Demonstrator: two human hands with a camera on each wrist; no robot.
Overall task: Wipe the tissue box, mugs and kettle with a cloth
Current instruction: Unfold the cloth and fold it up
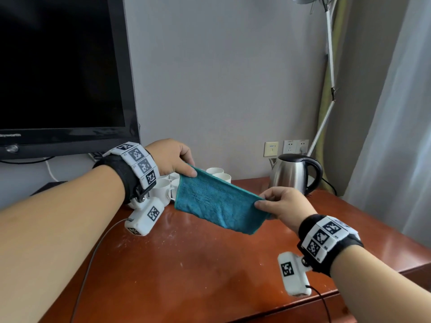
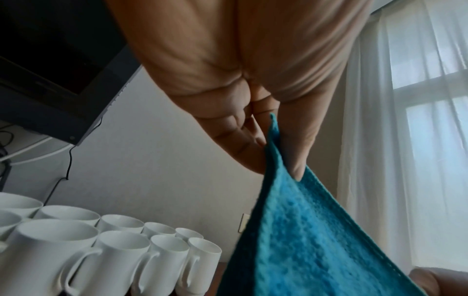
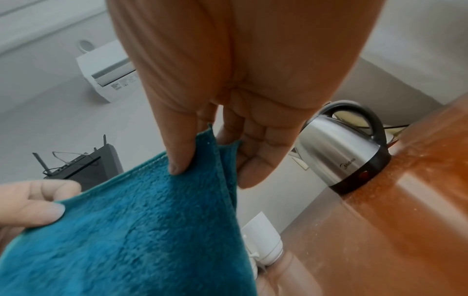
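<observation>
A teal cloth [image 1: 214, 201] hangs stretched between both hands above the wooden table [image 1: 210, 271]. My left hand [image 1: 172, 159] pinches its upper left corner between thumb and fingers [image 2: 278, 152]. My right hand [image 1: 279, 203] pinches the right corner, thumb on top [image 3: 179, 156]. Behind the cloth stand several white mugs [image 1: 163, 187], closely grouped in the left wrist view [image 2: 106, 250]. A steel kettle [image 1: 293, 173] with a black handle stands at the back right on the table [image 3: 341, 152]. No tissue box is in view.
A black TV screen [image 1: 58, 78] stands at the back left, cables trailing behind it. Wall sockets [image 1: 286, 148] sit behind the kettle, and a lamp pole [image 1: 328, 89] leans by the curtain [image 1: 396, 113] on the right. The table's right edge runs near my right forearm.
</observation>
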